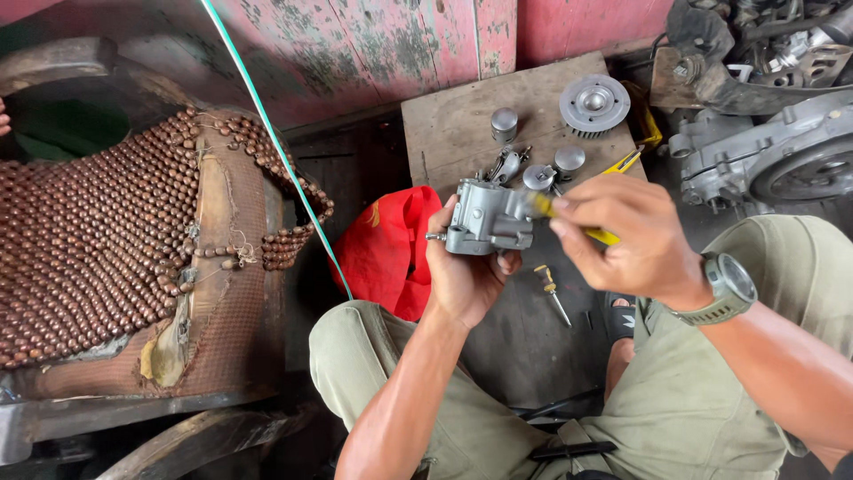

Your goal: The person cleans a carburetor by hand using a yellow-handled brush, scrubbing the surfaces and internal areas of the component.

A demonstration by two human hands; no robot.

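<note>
While left hand (462,271) grips carburetor body (487,218), right hand (626,236) pinches yellow-handled tool (577,222); board edge (418,151) near.

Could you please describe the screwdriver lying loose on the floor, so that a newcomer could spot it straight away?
Start at the wooden board by the pink wall, then drop below the left hand gripping the grey metal casting. The small screwdriver lies on the dark floor there, untouched, unlike the yellow-handled tool in the right hand.

A grey cast-metal carburettor body (487,218) is sitting in the left hand (466,271), with the right hand (626,236) just right of it. Behind them, a round toothed metal gear (593,105) is lying on a flat wooden board (453,124). A crumpled red cloth (386,249) is lying left of the hands.
</note>
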